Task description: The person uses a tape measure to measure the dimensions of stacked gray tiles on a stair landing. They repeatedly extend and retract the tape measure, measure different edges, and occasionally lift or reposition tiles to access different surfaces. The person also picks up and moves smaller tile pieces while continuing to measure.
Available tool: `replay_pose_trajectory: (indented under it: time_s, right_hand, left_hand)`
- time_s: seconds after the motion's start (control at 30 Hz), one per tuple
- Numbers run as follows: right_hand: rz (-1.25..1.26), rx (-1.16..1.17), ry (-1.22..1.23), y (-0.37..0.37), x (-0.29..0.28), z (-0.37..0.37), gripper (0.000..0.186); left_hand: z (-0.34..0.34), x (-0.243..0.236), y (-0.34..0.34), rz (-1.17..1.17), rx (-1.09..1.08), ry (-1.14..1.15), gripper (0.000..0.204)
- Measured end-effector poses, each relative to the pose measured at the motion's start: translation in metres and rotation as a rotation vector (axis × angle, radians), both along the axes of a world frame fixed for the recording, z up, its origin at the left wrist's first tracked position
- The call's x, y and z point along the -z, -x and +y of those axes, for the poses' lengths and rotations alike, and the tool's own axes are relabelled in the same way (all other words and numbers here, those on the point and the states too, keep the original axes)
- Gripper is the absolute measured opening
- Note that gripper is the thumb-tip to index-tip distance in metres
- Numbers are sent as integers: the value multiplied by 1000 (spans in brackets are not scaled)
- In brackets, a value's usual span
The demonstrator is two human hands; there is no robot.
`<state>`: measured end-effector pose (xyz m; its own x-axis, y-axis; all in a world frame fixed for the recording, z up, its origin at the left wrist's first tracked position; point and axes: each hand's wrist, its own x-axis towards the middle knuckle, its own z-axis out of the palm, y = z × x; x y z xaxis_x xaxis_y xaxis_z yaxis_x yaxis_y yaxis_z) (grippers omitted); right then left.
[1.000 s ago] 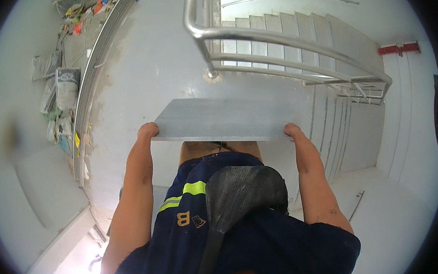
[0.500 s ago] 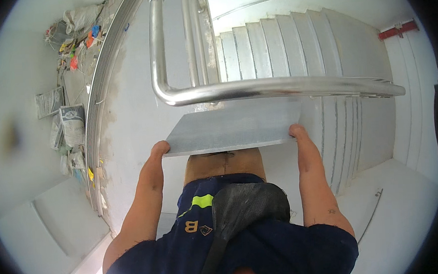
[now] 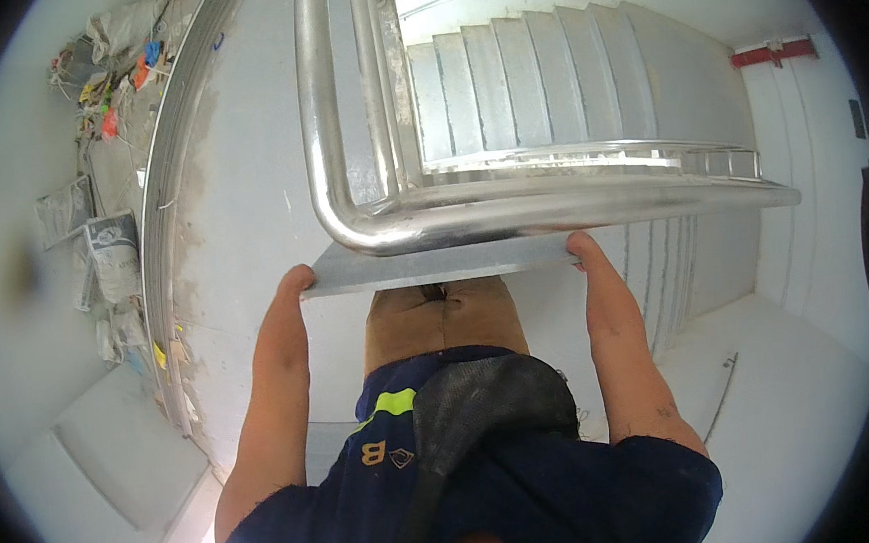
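Note:
A flat grey rectangular panel (image 3: 444,263), its material hard to tell, is held level in front of my thighs, its pale near edge facing me. My left hand (image 3: 300,279) is closed on its left end, and my right hand (image 3: 578,247) grips the right end. Both arms reach forward, nearly straight. Most of the fingers are hidden beneath the panel. The thick steel handrail (image 3: 550,210) passes over the panel's far part and hides it from view.
Beyond the handrail a grey staircase (image 3: 523,87) runs across, with more steps (image 3: 658,268) on the right. At left, bags (image 3: 113,253) and scattered debris (image 3: 111,102) lie past a metal-edged ledge (image 3: 154,239). A red pipe (image 3: 774,53) is on the right wall.
The panel, held in both hands, has come closer to the handrail, which now covers its far part. The view has shifted forward, so the rail looks larger and lower.

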<state>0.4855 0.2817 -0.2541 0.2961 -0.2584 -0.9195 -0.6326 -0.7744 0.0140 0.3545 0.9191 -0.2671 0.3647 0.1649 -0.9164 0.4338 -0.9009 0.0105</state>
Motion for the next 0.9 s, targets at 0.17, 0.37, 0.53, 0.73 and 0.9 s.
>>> replay_pose_trajectory:
  time_s: [0.17,0.37,0.53,0.73,0.9]
  right_hand:
    - [-255,999,-189,26,-42,0,13]
    - [-608,1088,-274,26,-47,25,23]
    - [-739,1298,-343,6,-58,46,37]
    - [-706,1447,-462,-3,-63,61,43]
    - [-680,1448,-563,-5,-57,70,46]
  left_hand:
    - [7,-17,-20,83,-680,-81,18]
    - [9,-26,-43,-44,-1193,20,18]
    - [-2,-39,-61,-372,-1440,110,7]
    - [-26,-57,-81,-616,-1730,137,22]
    - [-50,-62,-58,-828,-2040,285,63]
